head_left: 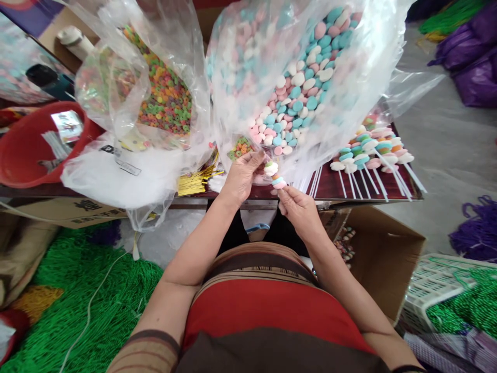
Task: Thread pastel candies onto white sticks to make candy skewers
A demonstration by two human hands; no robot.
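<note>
A short candy skewer (276,176), with white, orange, blue and pink pieces stacked on it, spans the gap between my two hands. My right hand (298,207) is closed round its lower end, by the pink piece. At the upper end my left hand (245,173) has thumb and fingers pinched together; what exactly they grip there is too small to make out. Just beyond lies a large clear bag of pink, white and blue candies (297,106), its mouth towards me. A little pile of ring-shaped pieces (241,147) sits behind my left hand.
Finished-looking candy skewers (373,150) lie at the table's right end, sticks over the edge. Left are a bag of coloured rings (165,98), gold twist ties (193,182) and a red basin (34,150). A cardboard box (382,254) stands below right; green bead strands (85,290) cover the floor.
</note>
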